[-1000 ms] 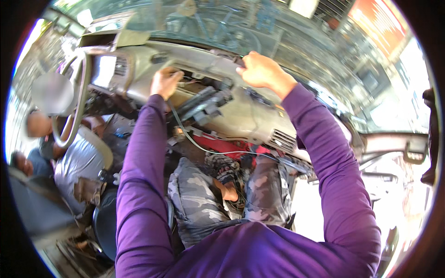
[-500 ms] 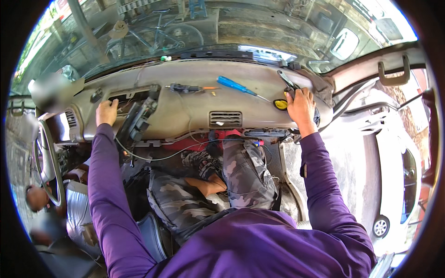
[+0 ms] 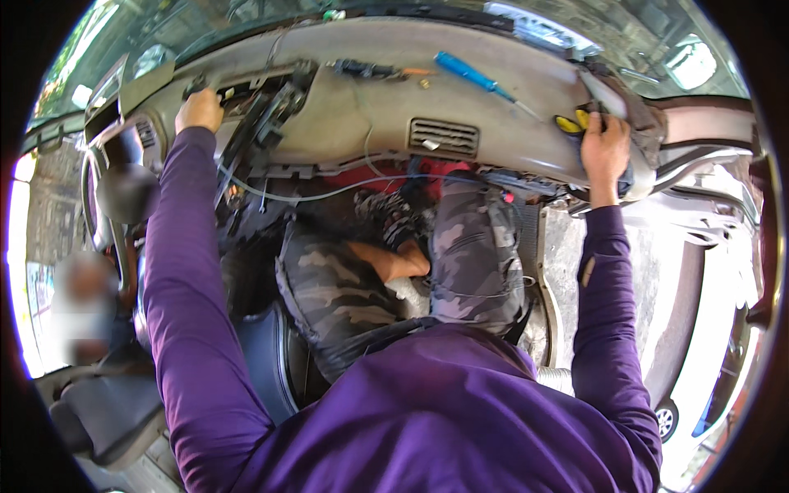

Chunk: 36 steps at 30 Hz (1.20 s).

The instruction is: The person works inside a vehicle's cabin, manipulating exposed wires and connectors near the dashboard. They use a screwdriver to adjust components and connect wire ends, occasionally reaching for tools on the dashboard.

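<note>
My left hand (image 3: 200, 111) is closed over the edge of the opening in the beige dashboard (image 3: 374, 49), beside the steering wheel. A black plastic switch panel (image 3: 283, 111) with wires hangs tilted out of that opening, just right of the hand. At the dashboard's right end, my right hand (image 3: 606, 152) is curled around a tool with yellow-and-black handles (image 3: 569, 124); the palm hides much of it. Between the hands lie a blue-handled screwdriver (image 3: 470, 71) and a slim dark tool with an orange tip (image 3: 370, 71).
A pale cable (image 3: 304, 198) loops below the dashboard, above my legs. An air vent (image 3: 444, 138) sits mid-dashboard. At left are the steering wheel (image 3: 92, 197), a seat (image 3: 111, 411) and a blurred person. The door side is open at right; a white car stands outside.
My view has tilted down, so the dashboard sits higher and further right in the picture. Both hands stay at the dashboard; the tool by my right hand shows less of its dark end.
</note>
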### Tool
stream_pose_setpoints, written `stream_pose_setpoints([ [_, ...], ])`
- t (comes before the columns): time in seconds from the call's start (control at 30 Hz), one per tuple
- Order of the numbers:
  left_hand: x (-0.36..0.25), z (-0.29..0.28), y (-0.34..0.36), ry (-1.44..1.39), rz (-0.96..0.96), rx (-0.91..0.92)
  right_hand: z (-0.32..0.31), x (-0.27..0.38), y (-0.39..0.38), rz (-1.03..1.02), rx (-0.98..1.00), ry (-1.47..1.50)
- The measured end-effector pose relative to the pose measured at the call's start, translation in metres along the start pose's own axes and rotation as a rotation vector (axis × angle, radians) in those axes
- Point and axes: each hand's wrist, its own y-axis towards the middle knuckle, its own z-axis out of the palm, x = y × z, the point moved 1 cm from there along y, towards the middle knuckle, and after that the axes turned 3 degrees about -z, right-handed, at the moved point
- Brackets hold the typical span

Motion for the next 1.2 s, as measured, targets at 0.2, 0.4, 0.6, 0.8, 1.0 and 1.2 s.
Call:
stream_pose_setpoints([
  [0.2, 0.014, 0.02, 0.008, -0.134, -0.037, 0.051, 0.0, -0.011, 0.007, -0.05, 0.04, -0.007],
  [0.4, 0.015, 0.013, 0.017, -0.119, 0.019, 0.113, 0.019, -0.045, 0.014, -0.004, 0.084, -0.019],
  [0.6, -0.004, -0.02, -0.005, -0.082, -0.03, 0.04, 0.026, -0.04, 0.013, 0.004, 0.087, 0.036],
  [0.8, 0.007, -0.026, 0.005, -0.08, 0.056, 0.198, 0.019, -0.032, 0.009, -0.04, 0.056, 0.022],
  [1.0, 0.007, -0.024, -0.014, -0.032, 0.036, 0.007, 0.005, -0.008, 0.001, -0.05, 0.011, 0.071],
  [1.2, 0.003, -0.008, 0.0, -0.238, -0.142, 0.089, -0.002, -0.005, -0.004, -0.087, -0.038, 0.129],
])
